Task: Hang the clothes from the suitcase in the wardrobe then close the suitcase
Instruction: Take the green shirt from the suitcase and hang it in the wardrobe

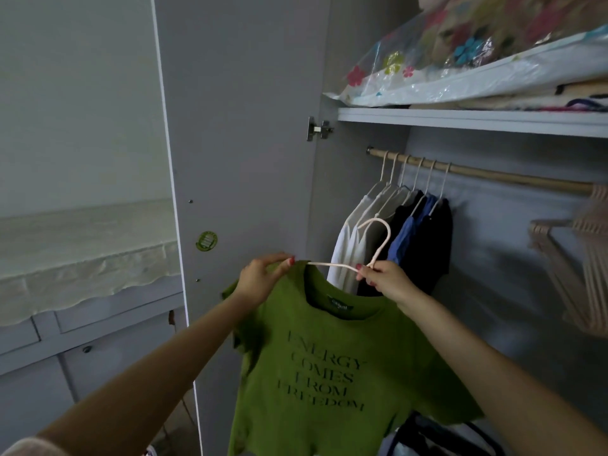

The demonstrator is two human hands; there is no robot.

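Both forearms reach up: my left hand (pixel 260 278) pinches the soft green T-shirt (pixel 332 363) at its shoulder, my right hand (pixel 383 279) grips the thin pale hanger (pixel 378 240) at its neck. Its curved hook points up toward the wooden rail (pixel 500 176), which runs crosswise above, nearer my right hand.

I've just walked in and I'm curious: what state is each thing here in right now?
Green T-shirt: half on the hanger, not yet hung.
Pink hanger: held, off the rail.
Left hand: pinches the shirt's shoulder.
Right hand: grips the hanger's neck.
Wardrobe door: open.
Rail: six garments hanging.
Spare hangers: bare.
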